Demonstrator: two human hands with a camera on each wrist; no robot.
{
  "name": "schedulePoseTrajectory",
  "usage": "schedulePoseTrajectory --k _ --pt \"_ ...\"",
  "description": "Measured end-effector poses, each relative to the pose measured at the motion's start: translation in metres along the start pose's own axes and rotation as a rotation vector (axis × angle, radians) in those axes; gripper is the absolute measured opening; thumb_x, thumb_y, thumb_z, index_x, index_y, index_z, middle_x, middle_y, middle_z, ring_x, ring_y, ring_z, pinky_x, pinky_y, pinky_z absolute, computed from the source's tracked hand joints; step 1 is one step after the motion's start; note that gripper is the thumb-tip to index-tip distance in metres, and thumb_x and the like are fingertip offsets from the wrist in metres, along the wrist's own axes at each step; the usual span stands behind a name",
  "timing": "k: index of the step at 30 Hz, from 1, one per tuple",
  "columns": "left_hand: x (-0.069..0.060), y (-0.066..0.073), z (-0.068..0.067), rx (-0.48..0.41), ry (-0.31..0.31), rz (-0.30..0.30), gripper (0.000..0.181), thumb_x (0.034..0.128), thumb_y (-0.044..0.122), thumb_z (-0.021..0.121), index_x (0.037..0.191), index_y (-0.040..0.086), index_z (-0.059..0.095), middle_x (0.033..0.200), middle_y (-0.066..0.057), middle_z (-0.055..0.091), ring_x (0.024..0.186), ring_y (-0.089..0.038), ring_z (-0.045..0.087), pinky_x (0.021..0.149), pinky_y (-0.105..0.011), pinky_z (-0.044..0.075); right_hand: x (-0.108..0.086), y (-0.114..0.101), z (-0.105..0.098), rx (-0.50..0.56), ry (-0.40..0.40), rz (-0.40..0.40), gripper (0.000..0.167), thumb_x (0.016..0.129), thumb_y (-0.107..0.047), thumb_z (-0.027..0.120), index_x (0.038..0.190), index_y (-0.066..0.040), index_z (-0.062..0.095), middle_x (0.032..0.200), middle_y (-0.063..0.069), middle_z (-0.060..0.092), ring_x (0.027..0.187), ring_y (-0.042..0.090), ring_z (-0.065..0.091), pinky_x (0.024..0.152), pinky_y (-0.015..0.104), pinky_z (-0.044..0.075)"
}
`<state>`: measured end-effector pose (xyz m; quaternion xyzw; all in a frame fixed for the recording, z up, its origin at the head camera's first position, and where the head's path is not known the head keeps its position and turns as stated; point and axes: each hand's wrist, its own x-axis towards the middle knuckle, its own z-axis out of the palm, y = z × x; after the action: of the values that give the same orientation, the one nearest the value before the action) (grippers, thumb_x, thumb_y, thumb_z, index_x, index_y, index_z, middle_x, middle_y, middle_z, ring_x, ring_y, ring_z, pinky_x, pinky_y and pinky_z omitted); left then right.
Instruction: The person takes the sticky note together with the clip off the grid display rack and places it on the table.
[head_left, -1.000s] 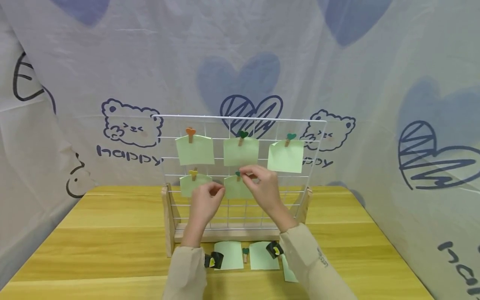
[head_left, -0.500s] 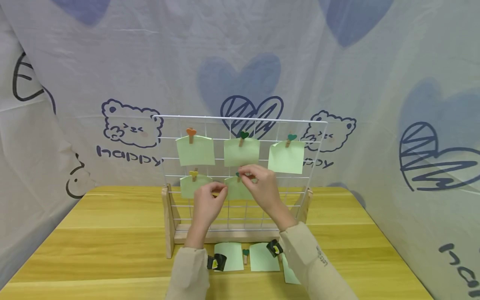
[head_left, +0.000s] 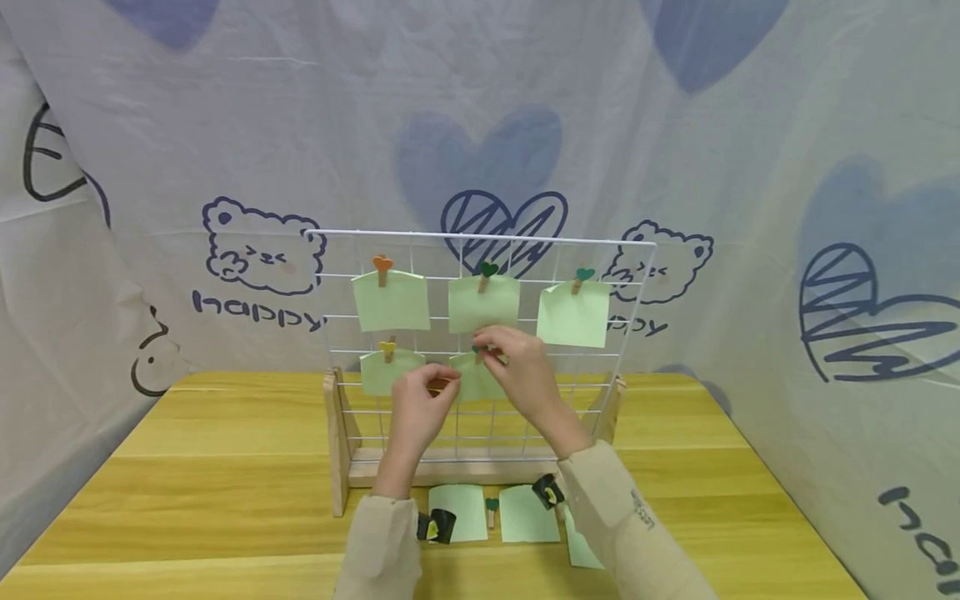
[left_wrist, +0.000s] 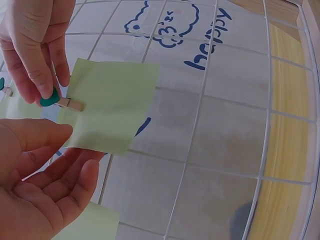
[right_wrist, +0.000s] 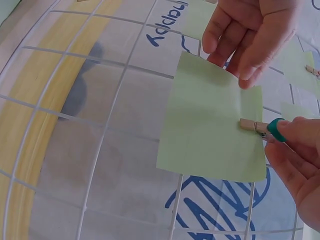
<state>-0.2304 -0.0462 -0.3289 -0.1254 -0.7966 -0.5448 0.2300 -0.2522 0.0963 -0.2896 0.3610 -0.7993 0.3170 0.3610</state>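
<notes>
A pale green paper note hangs in the lower row of a white wire grid, in the middle column. My right hand pinches the green heart end of a small wooden clothespin, whose tip lies over the note's upper edge. At the note's left edge, my left hand holds the paper between its thumb, in front, and fingers partly hidden behind. The note's face shows flat in the left wrist view, where the clothespin crosses its edge.
More notes hang clipped above, one under an orange heart clothespin. To the left hangs a note with a yellow heart clothespin. On the wooden table lie several notes, including one note, and a green heart clothespin.
My left hand has shifted slightly right along the note's edge. The right hand has edged slightly left, keeping its pinch on the clothespin.
</notes>
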Motion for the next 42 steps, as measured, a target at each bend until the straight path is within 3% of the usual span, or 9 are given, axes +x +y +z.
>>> schedulePoseTrajectory --k 17,25,32,42 --pt "-0.0001 0.0017 0.001 0.018 -0.042 -0.039 0.008 0.0779 -0.006 0.062 0.083 -0.003 0.068 0.081 -0.014 0.065 0.062 -0.018 0.057 0.055 -0.028 0.048 0.0008 -0.0013 0.0025 0.015 0.013 0.014 0.015 0.071 0.016 0.063 0.079 0.003 0.066 0.084 0.011 0.063 0.076 0.021 0.061 0.063 0.021 0.05" --pt "-0.0002 0.002 0.0003 0.02 -0.045 -0.04 0.008 0.078 -0.005 0.062 0.084 -0.003 0.068 0.082 -0.014 0.065 0.062 -0.019 0.058 0.055 -0.028 0.049 -0.0001 0.0002 0.005 0.017 0.023 -0.017 0.014 0.072 0.017 0.062 0.077 0.004 0.065 0.082 0.012 0.062 0.077 0.023 0.06 0.068 0.022 0.05" --pt "-0.0004 0.0019 0.0001 0.029 -0.041 -0.036 0.008 0.0775 -0.005 0.063 0.083 -0.003 0.068 0.081 -0.014 0.065 0.061 -0.018 0.057 0.054 -0.028 0.048 -0.001 0.001 0.0064 0.009 0.036 -0.069 0.014 0.073 0.018 0.06 0.078 0.006 0.065 0.081 0.014 0.061 0.077 0.025 0.06 0.063 0.023 0.05" --pt "-0.0017 0.0011 -0.0014 0.034 -0.039 -0.03 0.009 0.0771 -0.006 0.063 0.083 -0.002 0.069 0.081 -0.014 0.065 0.061 -0.019 0.058 0.054 -0.028 0.048 -0.0022 0.0003 0.0033 -0.003 0.054 -0.07 0.016 0.072 0.018 0.062 0.081 0.005 0.066 0.08 0.013 0.062 0.075 0.024 0.06 0.062 0.024 0.05"
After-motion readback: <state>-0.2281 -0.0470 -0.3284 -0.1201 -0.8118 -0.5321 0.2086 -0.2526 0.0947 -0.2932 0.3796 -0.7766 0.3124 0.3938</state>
